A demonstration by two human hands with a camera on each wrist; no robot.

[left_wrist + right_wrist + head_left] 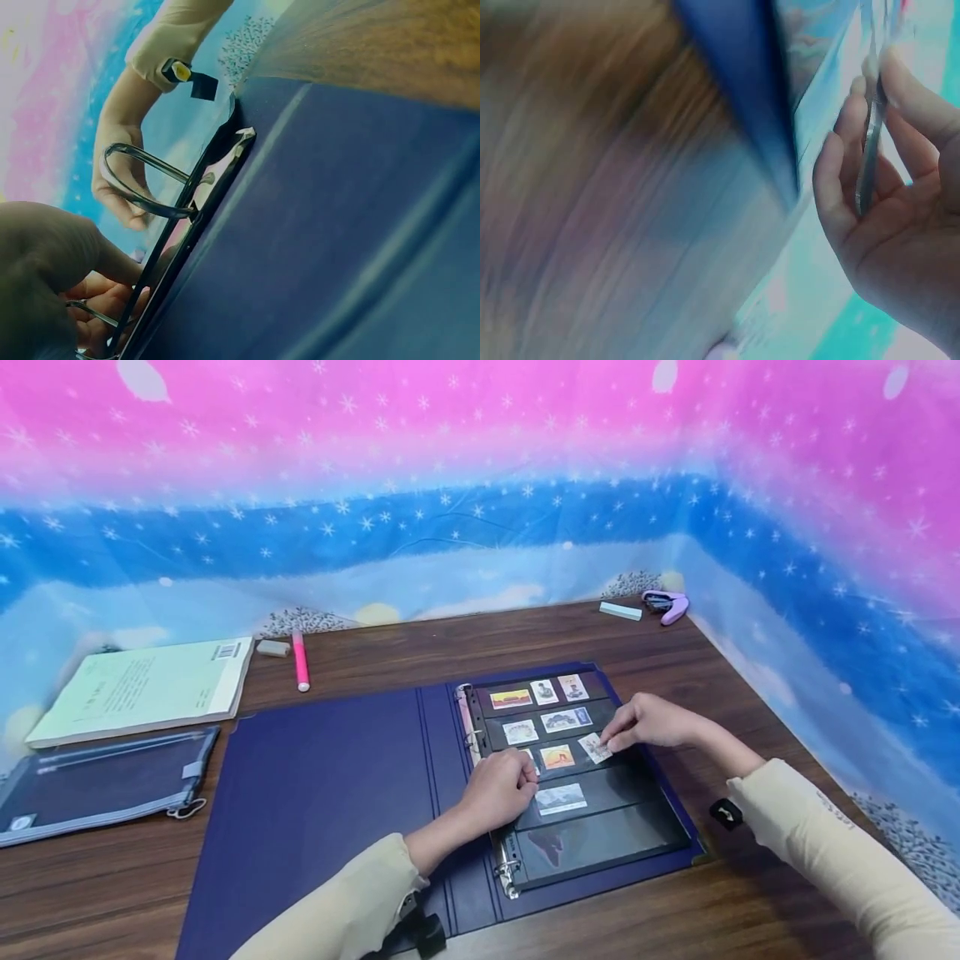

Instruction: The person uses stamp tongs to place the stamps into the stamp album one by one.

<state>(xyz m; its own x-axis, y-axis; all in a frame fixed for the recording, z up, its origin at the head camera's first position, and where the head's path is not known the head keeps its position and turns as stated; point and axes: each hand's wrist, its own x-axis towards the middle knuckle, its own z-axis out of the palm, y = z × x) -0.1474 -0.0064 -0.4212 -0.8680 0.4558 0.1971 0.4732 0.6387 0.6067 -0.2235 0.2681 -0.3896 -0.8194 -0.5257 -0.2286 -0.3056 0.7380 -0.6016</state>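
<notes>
A stamp album (322,777) lies open, its black pocket page (630,831) on the right carrying several stamps. Over the page's left side is my left hand (498,789), fingers curled, partly covering a stamp in the third row. Whether it pinches the page there is hidden. At the page's right edge my right hand (645,722) grips metal tweezers (870,142), seen in the right wrist view. A tilted stamp (595,747) is at its fingertips, beside the orange stamp (557,757) in the third row. Metal rings (142,180) stand near my left hand in the left wrist view.
A green book (142,689) and a zip pouch (112,781) lie at the left. Behind the album are an eraser (273,648) and a pink marker (300,662). A pale strip (620,611) and a purple stapler (666,605) sit at the back right, by the patterned curtain.
</notes>
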